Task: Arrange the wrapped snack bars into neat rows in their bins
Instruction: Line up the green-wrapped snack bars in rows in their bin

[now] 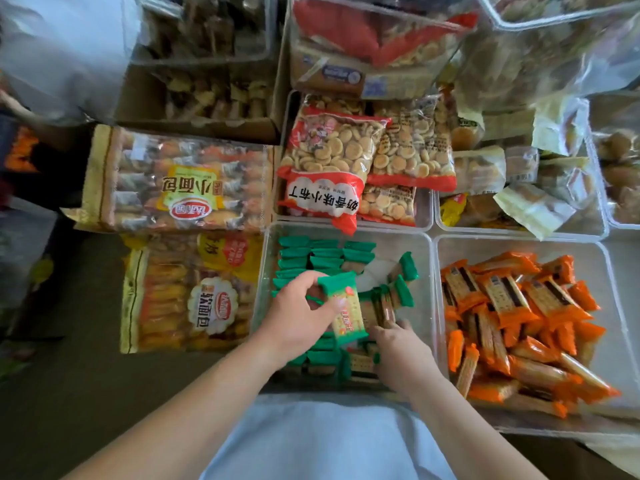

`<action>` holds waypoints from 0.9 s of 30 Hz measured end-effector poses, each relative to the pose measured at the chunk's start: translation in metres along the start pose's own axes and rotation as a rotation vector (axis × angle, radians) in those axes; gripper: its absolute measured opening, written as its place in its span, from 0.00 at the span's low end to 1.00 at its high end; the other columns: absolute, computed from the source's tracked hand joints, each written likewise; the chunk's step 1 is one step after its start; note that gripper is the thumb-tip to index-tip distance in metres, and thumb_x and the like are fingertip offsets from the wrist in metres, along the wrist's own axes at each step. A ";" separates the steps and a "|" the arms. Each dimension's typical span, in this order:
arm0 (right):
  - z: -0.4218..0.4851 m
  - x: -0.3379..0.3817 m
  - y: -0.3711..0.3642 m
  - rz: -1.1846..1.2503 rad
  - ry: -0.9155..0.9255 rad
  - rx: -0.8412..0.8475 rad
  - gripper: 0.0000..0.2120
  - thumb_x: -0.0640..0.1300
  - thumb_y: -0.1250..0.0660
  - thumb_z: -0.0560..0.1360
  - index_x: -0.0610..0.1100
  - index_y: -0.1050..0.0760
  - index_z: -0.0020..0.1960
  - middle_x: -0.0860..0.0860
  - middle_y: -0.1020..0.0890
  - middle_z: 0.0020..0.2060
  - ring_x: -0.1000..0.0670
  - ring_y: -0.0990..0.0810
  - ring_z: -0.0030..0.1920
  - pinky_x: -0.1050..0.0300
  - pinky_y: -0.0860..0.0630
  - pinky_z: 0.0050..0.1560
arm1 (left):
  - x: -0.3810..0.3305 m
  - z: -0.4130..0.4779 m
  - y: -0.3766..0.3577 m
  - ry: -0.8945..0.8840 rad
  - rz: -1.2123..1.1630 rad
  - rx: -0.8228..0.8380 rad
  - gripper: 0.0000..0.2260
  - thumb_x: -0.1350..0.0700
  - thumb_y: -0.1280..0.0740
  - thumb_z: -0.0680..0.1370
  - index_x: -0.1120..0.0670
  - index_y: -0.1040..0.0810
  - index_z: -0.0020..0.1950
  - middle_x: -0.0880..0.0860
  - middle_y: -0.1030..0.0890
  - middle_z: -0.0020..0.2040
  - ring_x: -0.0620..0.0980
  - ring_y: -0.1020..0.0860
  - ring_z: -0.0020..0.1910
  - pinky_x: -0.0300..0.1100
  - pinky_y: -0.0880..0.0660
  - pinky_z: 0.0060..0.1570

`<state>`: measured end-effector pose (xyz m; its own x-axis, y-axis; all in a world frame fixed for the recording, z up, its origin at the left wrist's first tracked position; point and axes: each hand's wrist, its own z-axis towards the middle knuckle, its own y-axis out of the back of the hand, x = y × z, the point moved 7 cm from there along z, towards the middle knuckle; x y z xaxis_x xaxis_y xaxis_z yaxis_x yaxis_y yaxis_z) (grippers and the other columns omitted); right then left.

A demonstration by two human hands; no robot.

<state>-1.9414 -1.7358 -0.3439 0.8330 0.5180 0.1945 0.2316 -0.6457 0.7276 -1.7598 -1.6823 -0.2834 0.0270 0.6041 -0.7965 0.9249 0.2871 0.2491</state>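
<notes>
Green-wrapped snack bars (304,258) stand in rows along the left side of a clear plastic bin (398,232), with several more loose at its right. The left hand (298,315) pinches one held green bar (344,308) above the bin's middle, thumb and fingers curled round it. The right hand (398,355) reaches among the nearest bars, and its grip cannot be determined. Orange-wrapped snack bars (512,323) lie jumbled in the adjacent clear bin (519,239).

Likely a snack shop or its stock area. Clear plastic bins (420,258) set edge to edge hold loose green-wrapped snack bars (301,258) and orange-wrapped snack bars (502,299). Around them lie sealed bags of small round biscuits (329,154), bulk packs of small breads (180,181) and an open cardboard box (145,102).
</notes>
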 end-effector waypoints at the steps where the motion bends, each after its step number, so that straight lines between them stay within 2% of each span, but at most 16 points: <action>1: 0.002 0.000 0.001 -0.012 -0.021 -0.027 0.20 0.40 0.34 0.79 0.51 0.25 0.70 0.50 0.21 0.62 0.46 0.25 0.63 0.49 0.17 0.55 | -0.001 -0.002 0.005 0.008 -0.019 0.015 0.10 0.58 0.26 0.79 0.45 0.20 0.57 0.44 0.15 0.51 0.47 0.15 0.52 0.51 0.15 0.50; 3: 0.001 -0.002 0.010 0.048 -0.088 -0.066 0.18 0.43 0.35 0.80 0.52 0.24 0.69 0.51 0.19 0.57 0.48 0.20 0.55 0.52 0.17 0.51 | -0.006 -0.003 0.016 -0.023 -0.013 0.045 0.14 0.62 0.27 0.79 0.46 0.21 0.59 0.45 0.15 0.53 0.44 0.15 0.52 0.46 0.15 0.52; 6: -0.010 -0.002 0.039 0.207 -0.123 -0.124 0.18 0.48 0.35 0.82 0.52 0.25 0.71 0.50 0.17 0.58 0.51 0.17 0.50 0.61 0.19 0.48 | -0.015 -0.007 0.031 -0.063 -0.018 0.069 0.18 0.66 0.27 0.77 0.47 0.22 0.61 0.47 0.16 0.53 0.41 0.16 0.51 0.38 0.18 0.49; 8: -0.023 0.000 0.064 0.392 -0.124 -0.200 0.17 0.48 0.36 0.84 0.50 0.25 0.72 0.51 0.17 0.57 0.56 0.18 0.42 0.67 0.23 0.39 | -0.015 -0.008 0.037 -0.062 -0.069 0.070 0.17 0.67 0.27 0.77 0.48 0.21 0.61 0.48 0.15 0.52 0.41 0.16 0.50 0.35 0.19 0.46; 9: -0.029 0.001 0.074 0.502 -0.119 -0.231 0.17 0.49 0.37 0.84 0.50 0.25 0.72 0.53 0.17 0.56 0.57 0.18 0.41 0.67 0.22 0.37 | -0.015 -0.009 0.039 -0.066 -0.089 0.070 0.17 0.67 0.27 0.77 0.49 0.21 0.61 0.49 0.14 0.52 0.42 0.16 0.49 0.36 0.19 0.45; 11: -0.043 0.002 0.089 0.732 -0.115 -0.278 0.15 0.50 0.37 0.84 0.51 0.23 0.69 0.54 0.16 0.56 0.56 0.16 0.46 0.59 0.16 0.44 | -0.015 -0.010 0.041 -0.079 -0.107 0.074 0.18 0.68 0.28 0.77 0.49 0.20 0.61 0.49 0.14 0.51 0.44 0.15 0.50 0.36 0.19 0.46; 13: -0.055 0.004 0.096 0.927 -0.138 -0.288 0.13 0.50 0.36 0.84 0.51 0.21 0.67 0.56 0.16 0.53 0.54 0.15 0.49 0.53 0.14 0.46 | -0.017 -0.013 0.043 -0.090 -0.121 0.075 0.18 0.68 0.28 0.77 0.49 0.20 0.62 0.49 0.13 0.51 0.45 0.15 0.50 0.37 0.19 0.46; 16: -0.062 0.007 0.098 1.127 -0.179 -0.257 0.13 0.46 0.36 0.84 0.47 0.20 0.66 0.53 0.15 0.54 0.52 0.14 0.52 0.52 0.14 0.45 | -0.021 -0.016 0.045 -0.110 -0.126 0.089 0.18 0.68 0.28 0.78 0.47 0.20 0.60 0.47 0.13 0.51 0.43 0.15 0.52 0.37 0.19 0.47; 19: -0.064 0.009 0.098 1.241 -0.214 -0.228 0.13 0.45 0.38 0.85 0.45 0.20 0.66 0.51 0.15 0.54 0.52 0.13 0.51 0.51 0.14 0.46 | -0.021 -0.018 0.045 -0.130 -0.099 0.103 0.19 0.67 0.29 0.79 0.43 0.20 0.60 0.44 0.13 0.53 0.43 0.16 0.54 0.39 0.18 0.51; 23: -0.067 0.015 0.101 1.264 -0.174 -0.230 0.10 0.45 0.36 0.84 0.48 0.21 0.63 0.52 0.13 0.51 0.55 0.13 0.49 0.54 0.14 0.44 | -0.024 -0.026 0.037 -0.168 -0.014 0.188 0.18 0.66 0.30 0.80 0.47 0.20 0.64 0.44 0.14 0.56 0.41 0.17 0.58 0.39 0.18 0.54; 27: -0.068 0.026 0.105 1.272 -0.118 -0.237 0.10 0.49 0.35 0.83 0.45 0.20 0.57 0.50 0.12 0.46 0.53 0.12 0.48 0.50 0.14 0.47 | -0.033 -0.033 0.021 -0.258 0.068 0.244 0.20 0.66 0.31 0.81 0.39 0.19 0.59 0.41 0.14 0.53 0.40 0.17 0.56 0.39 0.18 0.55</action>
<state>-1.9300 -1.7518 -0.2175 0.4429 -0.4412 0.7805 -0.8331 -0.5243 0.1763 -1.7542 -1.6717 -0.2336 0.1577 0.3990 -0.9033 0.9802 0.0478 0.1922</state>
